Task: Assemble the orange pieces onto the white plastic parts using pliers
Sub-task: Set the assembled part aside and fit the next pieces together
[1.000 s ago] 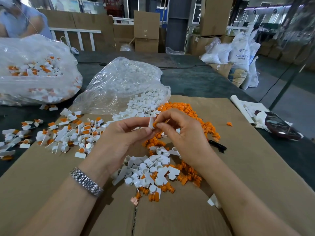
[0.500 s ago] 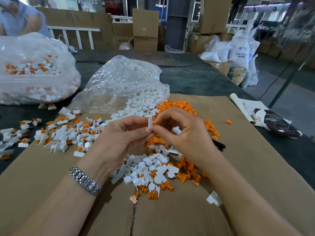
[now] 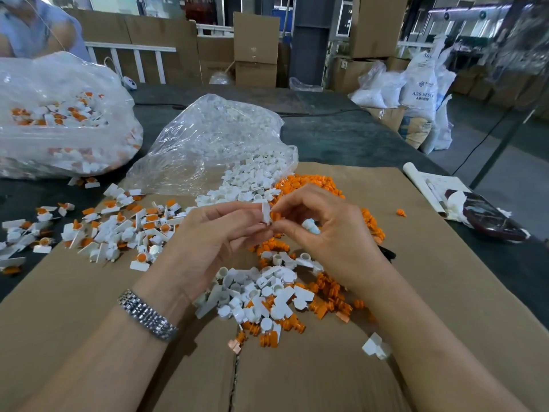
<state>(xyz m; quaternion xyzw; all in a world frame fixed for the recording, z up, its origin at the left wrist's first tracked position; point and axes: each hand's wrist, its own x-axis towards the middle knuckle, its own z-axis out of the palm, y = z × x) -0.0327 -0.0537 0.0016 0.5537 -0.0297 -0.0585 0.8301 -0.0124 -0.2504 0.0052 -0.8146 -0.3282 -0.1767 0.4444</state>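
The left hand (image 3: pixel 214 233) pinches a small white plastic part (image 3: pixel 265 212) while the right hand (image 3: pixel 323 233) pinches a ribbed orange plug (image 3: pixel 274 217) against it, mid-insertion; next, I judge, a firm, aligned push.

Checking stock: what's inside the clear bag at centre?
White plastic parts spill from the clear bag mouth onto cardboard; crinkled film hides how many sit deeper.

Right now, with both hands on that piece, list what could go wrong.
1. The left hand only pinches the white part; pressing the orange piece in crooked might pop it loose into the mixed pile below.
2. The right hand also palms a spare white part, which could drop mid-press.
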